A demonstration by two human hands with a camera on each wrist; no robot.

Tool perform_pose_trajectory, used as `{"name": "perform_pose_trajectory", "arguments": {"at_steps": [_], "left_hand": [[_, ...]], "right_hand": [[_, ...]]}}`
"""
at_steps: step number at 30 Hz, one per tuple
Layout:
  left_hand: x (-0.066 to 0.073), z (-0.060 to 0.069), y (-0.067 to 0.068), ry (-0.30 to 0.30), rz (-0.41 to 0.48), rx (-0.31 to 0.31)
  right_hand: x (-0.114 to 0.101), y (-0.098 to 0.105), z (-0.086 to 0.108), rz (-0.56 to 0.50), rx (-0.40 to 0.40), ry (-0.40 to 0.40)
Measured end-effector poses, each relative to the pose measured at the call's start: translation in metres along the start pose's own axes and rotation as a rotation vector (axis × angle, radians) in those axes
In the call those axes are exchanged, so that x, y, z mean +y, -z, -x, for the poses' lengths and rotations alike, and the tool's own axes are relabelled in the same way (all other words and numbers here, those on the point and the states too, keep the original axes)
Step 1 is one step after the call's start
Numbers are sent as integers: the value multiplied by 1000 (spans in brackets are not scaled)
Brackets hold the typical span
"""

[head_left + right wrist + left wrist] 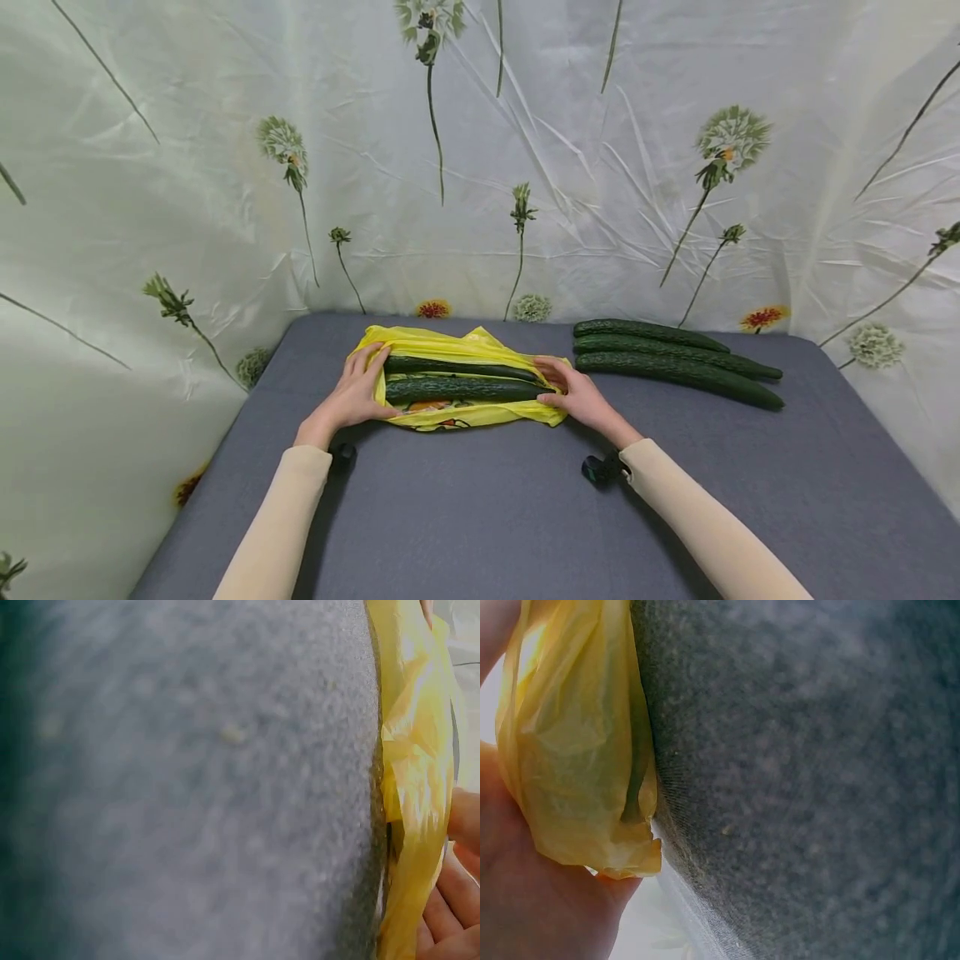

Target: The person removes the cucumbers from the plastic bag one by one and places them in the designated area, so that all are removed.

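Observation:
A yellow plastic bag [431,340] lies lengthwise across the table, its opening spread upward. Two long dark green cucumbers, a front one [457,388] and a back one [465,367], lie side by side inside it. My left hand [351,400] grips the bag's left end, fingers at the far edge and thumb at the near edge. At the other end, my right hand [585,398] holds the bag around the cucumbers' right tips, which are partly hidden. Both wrist views show the thin yellow plastic [577,765] close up against the hands.
Three more cucumbers [675,371] lie together on the grey table [465,517], right of the bag. A pale curtain [480,167] with a flower print hangs behind the table and at its sides. Dark wrist cameras [597,472] sit under both forearms.

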State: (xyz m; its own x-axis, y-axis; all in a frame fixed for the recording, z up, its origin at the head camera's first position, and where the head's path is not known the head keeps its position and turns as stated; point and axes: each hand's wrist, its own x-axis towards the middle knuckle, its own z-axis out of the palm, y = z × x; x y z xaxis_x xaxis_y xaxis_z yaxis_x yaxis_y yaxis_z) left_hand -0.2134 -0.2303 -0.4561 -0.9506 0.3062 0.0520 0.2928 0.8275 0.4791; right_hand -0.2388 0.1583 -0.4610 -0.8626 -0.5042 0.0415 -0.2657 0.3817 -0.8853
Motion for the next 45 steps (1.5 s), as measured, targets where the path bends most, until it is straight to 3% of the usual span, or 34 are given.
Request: {"name": "perform_pose_trajectory", "arguments": {"at_steps": [6,14,18,24,31,36,45], "left_hand": [[0,2,1,10,56,-2],[1,3,0,23,54,-8],[2,3,0,37,52,-15],[1,3,-1,47,34,-23],[0,2,-2,48,22,-17],[2,1,-1,55,17,-18],[2,2,-1,46,15,-9]], "right_hand": [[0,3,4,99,-21,-22],[-1,2,6,213,-53,8],[-3,1,5,221,-42,26],[-11,-5,4,217,51,33],[-28,-18,-4,244,97,144],[-36,-29,-13,209,80,206],[-41,-49,-27,152,17,201]]}}
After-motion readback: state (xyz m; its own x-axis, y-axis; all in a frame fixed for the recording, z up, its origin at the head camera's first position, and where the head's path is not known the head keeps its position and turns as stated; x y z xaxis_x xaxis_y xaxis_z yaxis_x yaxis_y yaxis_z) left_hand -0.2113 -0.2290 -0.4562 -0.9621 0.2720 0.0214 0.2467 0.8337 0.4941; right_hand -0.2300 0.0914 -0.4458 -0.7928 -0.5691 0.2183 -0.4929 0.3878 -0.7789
